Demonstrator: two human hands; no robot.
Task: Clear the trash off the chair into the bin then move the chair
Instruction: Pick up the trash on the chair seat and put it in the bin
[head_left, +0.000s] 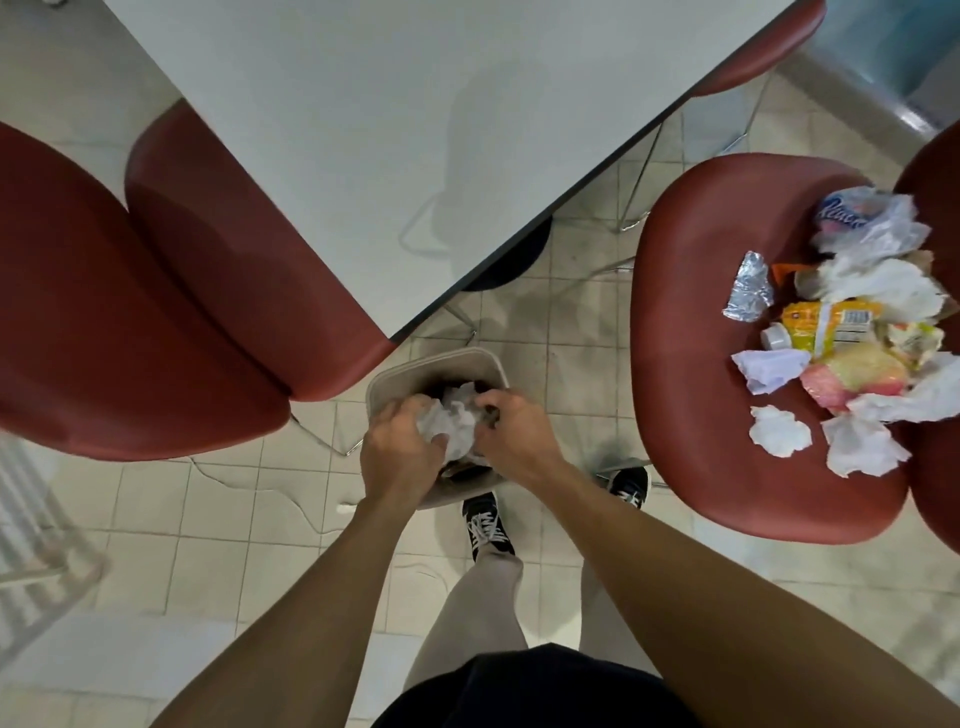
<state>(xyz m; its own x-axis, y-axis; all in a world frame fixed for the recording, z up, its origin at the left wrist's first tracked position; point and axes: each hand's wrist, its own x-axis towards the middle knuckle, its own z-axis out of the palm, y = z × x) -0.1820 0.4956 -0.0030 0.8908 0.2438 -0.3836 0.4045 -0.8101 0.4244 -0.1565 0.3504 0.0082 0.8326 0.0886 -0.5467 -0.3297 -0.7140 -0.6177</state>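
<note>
A beige bin (410, 371) stands on the tiled floor at the table's corner. Over its mouth my left hand (397, 452) and my right hand (514, 428) both grip a wad of crumpled white paper (452, 418). To the right, a red chair (685, 332) carries a heap of trash (852, 322): several crumpled tissues, a foil scrap (748, 288), a yellow wrapper (826, 322), a clear plastic bag (862, 221) and a pink packet. The bin's inside is mostly hidden by my hands and the paper.
A white table (405, 130) fills the upper middle. Two red chairs (130, 291) are tucked at its left side, another (769, 47) at its far right. A further red chair back (935, 171) touches the right edge. My feet (488, 525) stand beside the bin.
</note>
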